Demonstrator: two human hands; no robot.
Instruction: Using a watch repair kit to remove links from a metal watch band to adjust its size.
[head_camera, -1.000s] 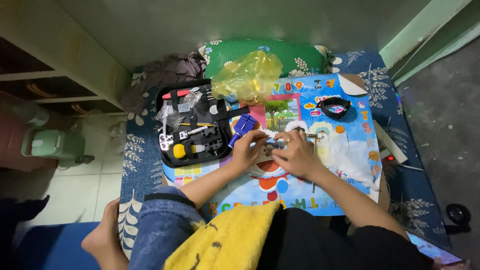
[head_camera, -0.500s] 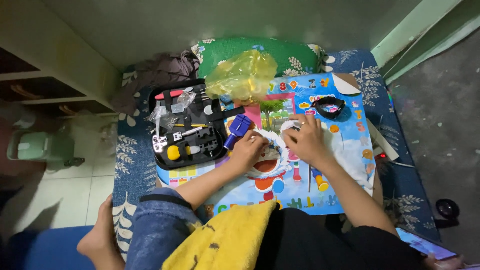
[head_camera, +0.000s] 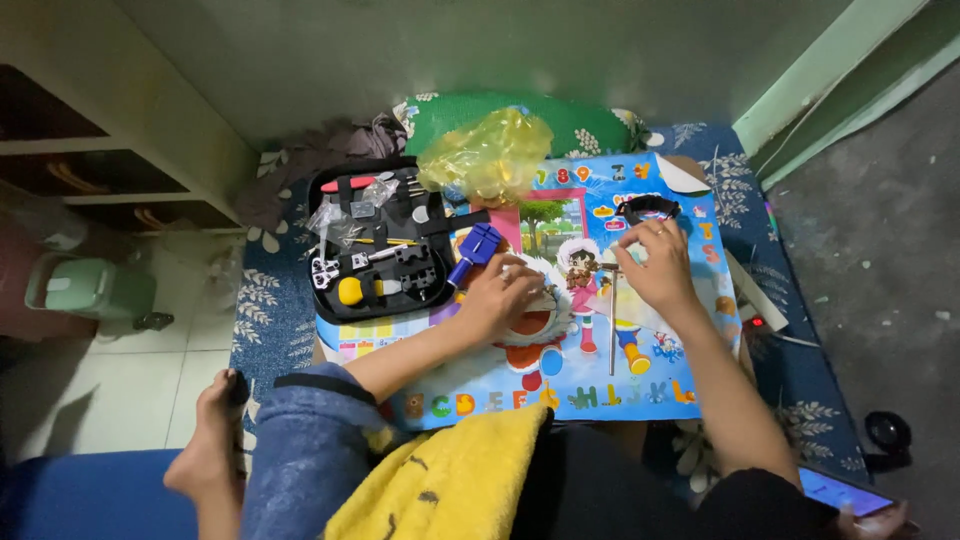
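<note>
Starting at the left, I see the black tool case (head_camera: 372, 243) lying open on the colourful cartoon mat (head_camera: 600, 390), its small tools mostly in their slots: a yellow-handled piece, little metal pliers, clear packets. Just right of the case sits a blue tool block (head_camera: 476, 245), out of the case and on the mat.

My left hand (head_camera: 497, 297) rests next to that block, fingers curled down over something small; I cannot tell what it holds, or whether it grips anything at all. Between my hands a thin metal rod (head_camera: 611, 320) lies across the mat.

My right hand (head_camera: 655, 265) is further right, fingers bent and narrow, tips pressed to the mat or pinching a tiny part too small to make out. Just above it lies a dark watch band (head_camera: 648, 208), near the mat's top edge and apart from both hands.

My reading: the kit is unpacked and tools are laid out, so setup looks done, but the band lies untouched by either hand and the fine work appears barely begun.

A yellow plastic bag (head_camera: 488, 155) sits beyond the mat.
</note>
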